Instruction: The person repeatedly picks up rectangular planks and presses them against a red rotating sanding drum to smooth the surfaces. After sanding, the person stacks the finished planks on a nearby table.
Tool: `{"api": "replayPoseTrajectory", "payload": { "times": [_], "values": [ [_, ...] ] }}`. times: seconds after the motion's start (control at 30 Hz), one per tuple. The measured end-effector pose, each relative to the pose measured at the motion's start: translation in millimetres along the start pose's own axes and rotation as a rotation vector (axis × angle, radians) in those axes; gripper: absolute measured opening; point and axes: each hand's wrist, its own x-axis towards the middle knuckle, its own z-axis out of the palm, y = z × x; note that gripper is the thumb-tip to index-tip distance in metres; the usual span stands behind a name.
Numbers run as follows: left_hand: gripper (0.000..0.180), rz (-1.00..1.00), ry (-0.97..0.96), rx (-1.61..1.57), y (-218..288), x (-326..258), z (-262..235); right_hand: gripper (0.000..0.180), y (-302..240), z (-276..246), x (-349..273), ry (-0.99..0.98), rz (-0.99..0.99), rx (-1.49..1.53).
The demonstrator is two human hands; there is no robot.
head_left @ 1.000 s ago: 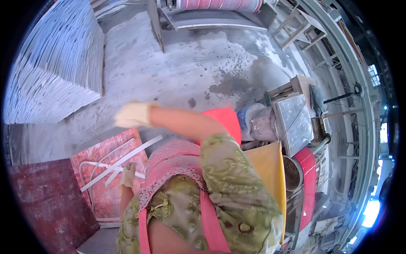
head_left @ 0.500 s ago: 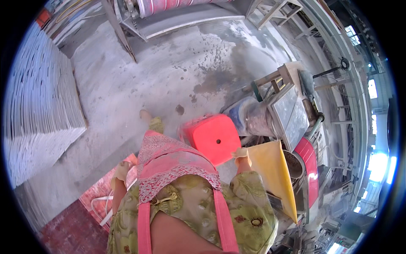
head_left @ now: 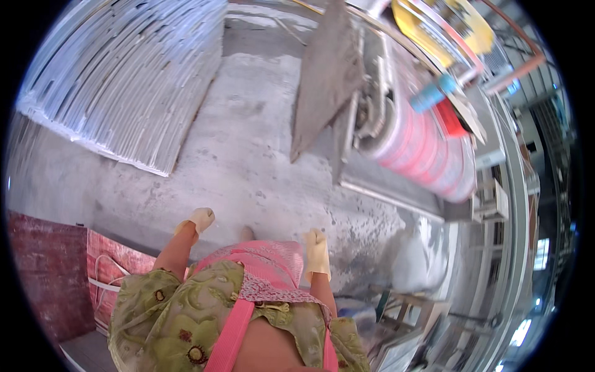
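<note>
My left hand (head_left: pixel 201 220), in a pale cream glove, hangs over the grey floor (head_left: pixel 248 155) with its fingers curled in; nothing shows in it. On the other side of my pink apron (head_left: pixel 273 263), my right hand (head_left: pixel 317 248) wears a similar glove. Its fingers look folded too, and I see no object in them. Both hands are apart from the things around. A tall stack of pale sheets or boards (head_left: pixel 136 74) stands beyond my left hand, and a machine with a pink-striped roller (head_left: pixel 427 149) lies ahead to the right.
A grey upright panel (head_left: pixel 328 80) juts out at the machine's near end. A blue cylinder (head_left: pixel 432 93) and a red box (head_left: pixel 451 118) sit above the roller. Dark red boards (head_left: pixel 46 266) and a pinkish slab with white straps (head_left: pixel 111 260) lie at left. A wooden frame (head_left: pixel 406 310) stands lower right.
My view has swung right, bringing the roller machine closer and the sheet stack more central. My right hand is away from the red stool, which is out of view. Both hands now hang forward.
</note>
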Motion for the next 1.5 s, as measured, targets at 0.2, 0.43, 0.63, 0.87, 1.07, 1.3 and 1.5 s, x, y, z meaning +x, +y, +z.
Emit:
{"api": "replayPoseTrajectory", "payload": {
  "times": [0.2, 0.43, 0.63, 0.87, 1.07, 1.3, 1.5],
  "values": [
    [0.035, -0.034, 0.010, -0.147, 14.9, 55.9, -54.2, 0.055, -168.2, 67.7, 66.2, -0.052, -0.175, 0.000],
    [0.037, -0.181, 0.089, -0.275, 2.0, 145.4, -114.7, 0.049, -264.9, 125.3, 193.9, -0.064, -0.186, 0.164],
    [0.038, -0.407, 0.153, -0.145, -55.3, 229.4, -180.3, 0.050, -356.8, 190.3, 322.4, -0.162, -0.170, 0.163],
    [0.038, -0.510, 0.232, -0.160, -27.9, 343.0, -243.3, 0.049, -516.8, 211.9, 422.9, -0.281, -0.241, 0.145],
    [0.039, -0.458, 0.046, -0.021, 35.6, 496.5, -313.8, 0.050, -576.1, 221.1, 517.2, -0.202, -0.215, 0.097],
    [0.035, -0.239, 0.136, -0.042, 86.0, 738.3, -394.1, 0.047, -619.9, 224.0, 643.9, 0.014, -0.112, 0.045],
    [0.033, -0.089, 0.149, -0.124, 147.6, 884.3, -474.1, 0.048, -624.9, 222.7, 751.1, 0.109, -0.062, 0.026]
  ]
}}
